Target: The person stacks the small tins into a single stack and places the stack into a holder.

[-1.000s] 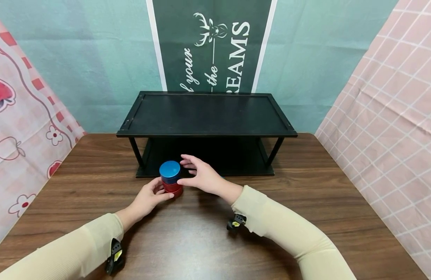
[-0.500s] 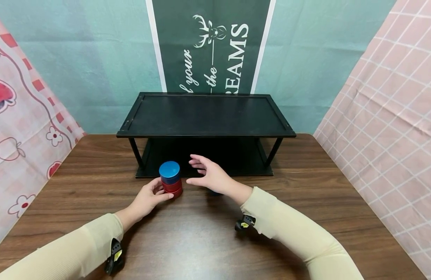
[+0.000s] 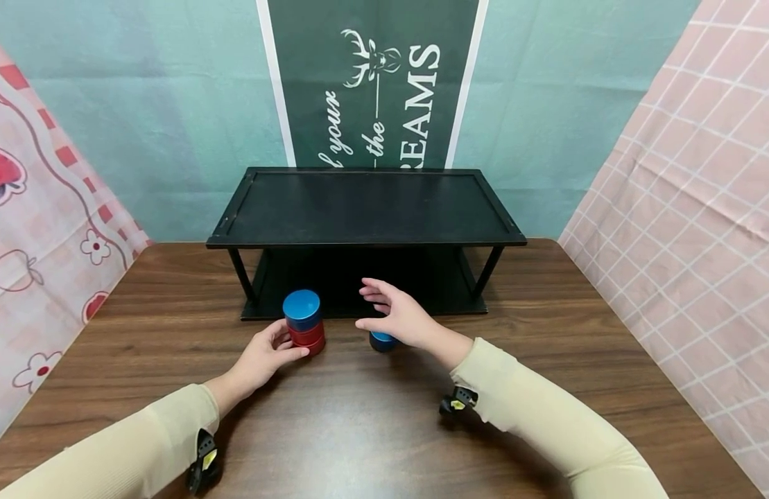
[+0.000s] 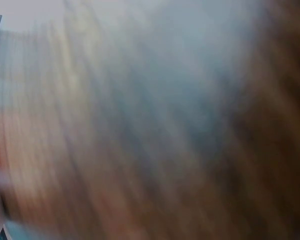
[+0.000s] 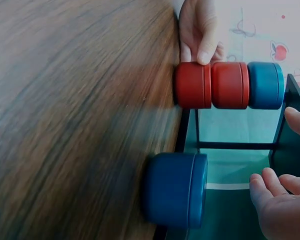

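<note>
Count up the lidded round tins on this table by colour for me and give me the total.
Red: 2, the bottom red tin and the middle red tin, stacked
Blue: 2, the top blue tin on those reds and the separate blue tin on the table
Total: 4

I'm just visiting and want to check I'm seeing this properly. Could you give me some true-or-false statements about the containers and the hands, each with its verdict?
1. Three containers form one stack. True.
2. The stack's top is red. False: the top container is blue, with red beneath it.
3. The left hand touches the bottom red container. True.
4. A lone blue container stands apart from the stack. True.
5. Neither of the hands is free. False: the right hand holds nothing.
6. The lone blue container lies on its side. False: it stands upright on the wooden table, in front of the black rack.
</note>
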Demonstrator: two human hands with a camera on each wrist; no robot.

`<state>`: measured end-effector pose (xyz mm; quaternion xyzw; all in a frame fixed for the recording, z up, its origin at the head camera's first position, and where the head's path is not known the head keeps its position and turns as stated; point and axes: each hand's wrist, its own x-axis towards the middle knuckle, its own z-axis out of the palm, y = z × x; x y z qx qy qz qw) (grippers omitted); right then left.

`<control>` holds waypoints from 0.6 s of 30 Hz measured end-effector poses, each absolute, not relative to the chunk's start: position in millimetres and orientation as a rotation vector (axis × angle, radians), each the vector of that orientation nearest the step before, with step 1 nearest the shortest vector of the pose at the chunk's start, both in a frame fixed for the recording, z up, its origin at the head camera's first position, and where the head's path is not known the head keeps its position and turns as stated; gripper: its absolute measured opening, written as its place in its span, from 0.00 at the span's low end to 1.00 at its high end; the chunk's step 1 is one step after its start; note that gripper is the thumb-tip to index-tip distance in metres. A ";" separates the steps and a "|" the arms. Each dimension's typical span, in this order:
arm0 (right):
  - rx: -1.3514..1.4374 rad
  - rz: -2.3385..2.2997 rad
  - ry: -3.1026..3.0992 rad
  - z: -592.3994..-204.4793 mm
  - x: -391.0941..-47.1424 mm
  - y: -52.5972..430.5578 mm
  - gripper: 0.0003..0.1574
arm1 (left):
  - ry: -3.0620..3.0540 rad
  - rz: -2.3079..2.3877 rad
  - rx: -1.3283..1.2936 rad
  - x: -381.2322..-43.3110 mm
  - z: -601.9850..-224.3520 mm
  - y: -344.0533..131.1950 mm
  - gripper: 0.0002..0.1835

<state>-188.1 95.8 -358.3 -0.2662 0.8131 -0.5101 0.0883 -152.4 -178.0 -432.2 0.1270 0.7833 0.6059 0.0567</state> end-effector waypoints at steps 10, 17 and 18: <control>-0.753 -1.487 2.476 -363.1 -190.0 112.3 0.45 | 2.390 1.828 0.402 -152.9 -436.2 -180.2 0.32; -0.717 -1.471 2.482 -365.9 -189.8 126.1 0.45 | 2.386 1.819 0.390 -153.5 -432.6 -178.6 0.32; -0.712 -1.468 2.485 -366.5 -189.7 127.9 0.45 | 2.388 1.819 0.389 -153.4 -432.0 -178.5 0.32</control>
